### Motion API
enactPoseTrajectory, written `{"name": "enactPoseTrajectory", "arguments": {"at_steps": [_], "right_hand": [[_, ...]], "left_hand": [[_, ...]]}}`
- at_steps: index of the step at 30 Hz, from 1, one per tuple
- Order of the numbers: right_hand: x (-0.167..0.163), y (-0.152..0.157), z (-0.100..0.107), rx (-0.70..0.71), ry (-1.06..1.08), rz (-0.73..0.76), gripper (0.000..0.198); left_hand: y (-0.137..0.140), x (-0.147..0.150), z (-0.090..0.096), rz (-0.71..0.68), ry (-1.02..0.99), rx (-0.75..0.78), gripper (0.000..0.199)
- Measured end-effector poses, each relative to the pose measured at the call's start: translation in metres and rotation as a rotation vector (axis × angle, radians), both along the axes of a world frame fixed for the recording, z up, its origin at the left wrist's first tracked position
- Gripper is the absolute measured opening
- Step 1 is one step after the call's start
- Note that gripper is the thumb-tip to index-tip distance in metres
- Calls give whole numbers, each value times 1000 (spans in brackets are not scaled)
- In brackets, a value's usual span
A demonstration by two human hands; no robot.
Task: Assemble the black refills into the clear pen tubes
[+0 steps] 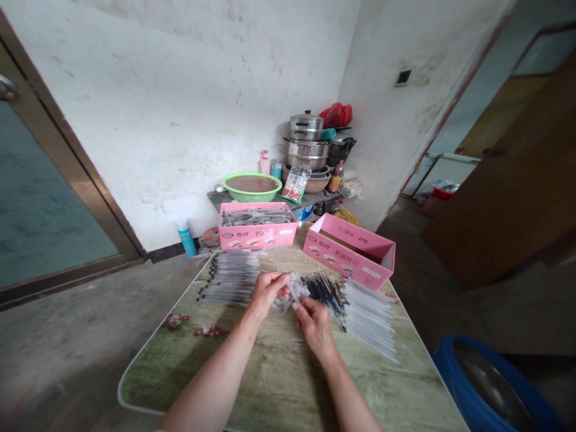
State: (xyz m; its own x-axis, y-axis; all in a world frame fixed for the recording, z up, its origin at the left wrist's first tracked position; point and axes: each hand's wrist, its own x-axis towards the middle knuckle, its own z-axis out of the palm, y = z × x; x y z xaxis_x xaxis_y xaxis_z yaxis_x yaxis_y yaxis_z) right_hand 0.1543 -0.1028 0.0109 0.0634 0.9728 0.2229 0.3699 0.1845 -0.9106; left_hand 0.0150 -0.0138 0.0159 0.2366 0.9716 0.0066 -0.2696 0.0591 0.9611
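Note:
Over the middle of the table, my left hand [269, 291] and my right hand [316, 324] are close together, their fingers closed on small translucent plastic pieces [297, 288]. Their exact kind is too blurred to tell. More clear bits lie beneath my fingers. To the left is a row of thin whitish sticks with dark ends [234, 276], like pens or refills. Dark slim sticks [324, 291] fan out beside my right hand, and a row of clear tubes [369, 318] lies to their right.
A pink box [258, 239] full of similar sticks stands at the table's [270, 372] far edge. Another pink box [346, 258], angled, sits to its right. Behind are a green basin [252, 195] and stacked steamer pots [307, 150]. A blue tub [468, 384] is at lower right.

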Motion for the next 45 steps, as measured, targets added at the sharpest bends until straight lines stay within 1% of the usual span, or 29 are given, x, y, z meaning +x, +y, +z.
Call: {"name": "enactPoseTrajectory", "arguments": {"at_steps": [2,4,5,7,9,11,13,14,15,16,18,22,25,27,29,31,32,33,35,38,42,45], "right_hand": [[2,1,-1,-195,318,137,49],[5,1,-2,-313,535,249,52],[6,0,-2,-333,585,286,52],[8,0,-2,-315,577,317,48],[10,-2,-2,-237,433,258,46],[9,-4,-2,-93,137,158,46],[7,-7,-4,85,-232,56,45],[6,-7,-5,162,-393,8,43],[5,-7,-6,222,-515,-43,42],[5,-7,-8,256,-593,-94,41],[8,-3,-10,260,-644,-183,40],[32,5,-10,153,-556,-364,47],[66,4,-8,145,-478,-539,55],[92,1,-8,138,-491,-656,57],[117,-3,-11,121,-557,-775,56],[137,-6,-15,159,-672,-890,55],[144,-7,-18,177,-733,-914,54],[150,-8,-20,187,-789,-906,52],[155,-7,-23,191,-877,-860,48],[153,-5,-25,206,-959,-779,41],[149,-1,-27,294,-998,-710,36],[151,1,-29,355,-982,-702,38]], "left_hand": [[-2,-1,3,-100,-23,44,43],[-5,-1,6,-181,-33,63,42],[-6,0,7,-207,-35,70,42],[-8,3,7,-223,-28,77,41],[-6,3,5,-190,-14,64,42],[0,0,2,-74,-19,18,44],[9,-7,-2,148,-73,-46,45],[13,-11,-4,209,-85,-55,45],[17,-14,-5,223,-75,-51,45],[19,-17,-7,205,-51,-30,44],[20,-17,-9,152,40,43,42],[11,-5,-12,85,279,209,33],[5,0,-12,101,447,324,22],[3,0,-12,112,545,407,14],[3,-2,-11,98,624,487,10],[3,-4,-11,80,685,543,10],[3,-4,-12,73,707,558,11],[4,-4,-13,66,727,565,12],[5,-3,-14,49,751,570,13],[6,-3,-17,38,764,571,14],[8,-5,-17,69,760,557,16],[8,-5,-18,81,767,553,16]]}}
